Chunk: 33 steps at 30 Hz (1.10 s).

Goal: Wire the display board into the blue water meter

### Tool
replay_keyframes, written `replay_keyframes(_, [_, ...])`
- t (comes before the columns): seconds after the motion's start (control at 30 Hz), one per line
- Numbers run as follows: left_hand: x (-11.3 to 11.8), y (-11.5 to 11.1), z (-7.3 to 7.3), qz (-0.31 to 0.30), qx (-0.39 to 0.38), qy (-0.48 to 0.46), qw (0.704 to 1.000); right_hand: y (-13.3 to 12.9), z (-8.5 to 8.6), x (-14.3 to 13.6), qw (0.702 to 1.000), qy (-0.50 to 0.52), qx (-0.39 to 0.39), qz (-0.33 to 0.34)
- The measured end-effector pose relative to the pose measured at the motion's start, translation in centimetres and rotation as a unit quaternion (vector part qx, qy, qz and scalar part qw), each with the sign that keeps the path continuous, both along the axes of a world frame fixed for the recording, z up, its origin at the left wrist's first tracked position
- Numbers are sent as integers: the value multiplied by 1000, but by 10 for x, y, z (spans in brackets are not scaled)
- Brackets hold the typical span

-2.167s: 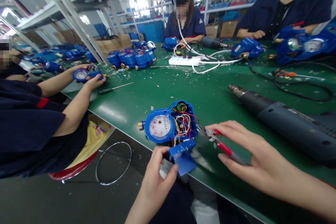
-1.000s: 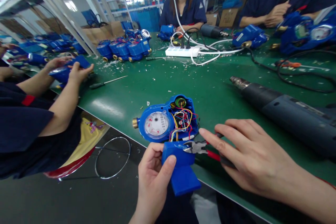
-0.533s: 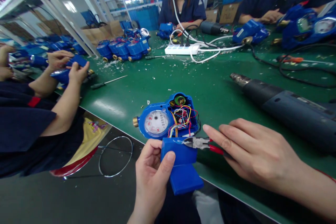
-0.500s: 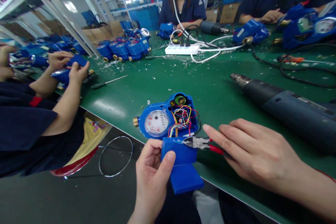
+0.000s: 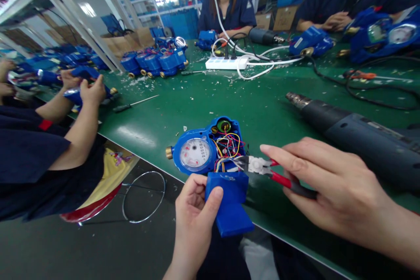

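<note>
A blue water meter (image 5: pixel 200 151) lies opened at the near edge of the green table (image 5: pixel 197 105), its white dial up and coloured wires (image 5: pixel 228 146) spilling from its right half. My left hand (image 5: pixel 193 223) grips the meter's blue cover (image 5: pixel 229 203), which hangs over the table edge on those wires. My right hand (image 5: pixel 331 186) holds red-handled pliers (image 5: pixel 262 168), jaws pointing left into the wires just above the cover.
A dark heat gun (image 5: pixel 357 135) lies right of the meter. A white power strip (image 5: pixel 223 63) with cables, a screwdriver (image 5: pixel 134 103) and several blue meters (image 5: pixel 157 61) sit further back. Co-workers sit at the left (image 5: pixel 49 148), across (image 5: pixel 226 13) and far right. White scraps litter the mat.
The pliers' jaws have risen from the cover's top edge into the wire bundle. My left hand has turned the cover slightly. The co-worker at left keeps handling a meter.
</note>
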<state>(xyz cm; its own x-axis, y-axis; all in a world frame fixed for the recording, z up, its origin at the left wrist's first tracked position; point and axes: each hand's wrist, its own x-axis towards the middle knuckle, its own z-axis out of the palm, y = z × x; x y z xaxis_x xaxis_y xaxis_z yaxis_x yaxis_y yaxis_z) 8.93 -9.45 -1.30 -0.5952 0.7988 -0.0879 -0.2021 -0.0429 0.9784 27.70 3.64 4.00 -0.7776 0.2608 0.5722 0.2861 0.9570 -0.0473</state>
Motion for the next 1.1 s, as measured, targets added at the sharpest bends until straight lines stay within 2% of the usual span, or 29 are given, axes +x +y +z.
replay_keyframes(0.1, [0,0,1,5,-2,-29,1000,-1,2,-2,999,-29,6,-12])
replay_keyframes(0.23, [2,-1,6,8,-7,-47,999,-5,-4,-6,998,-57,35,-13])
replay_keyframes(0.57, [11,2,12,55,13,-43,998,-8,-7,-8,996,-55,74,-20])
replay_keyframes(1.1, [15,3,18,72,2,-58,996,-9,-5,-10,996,-33,85,1])
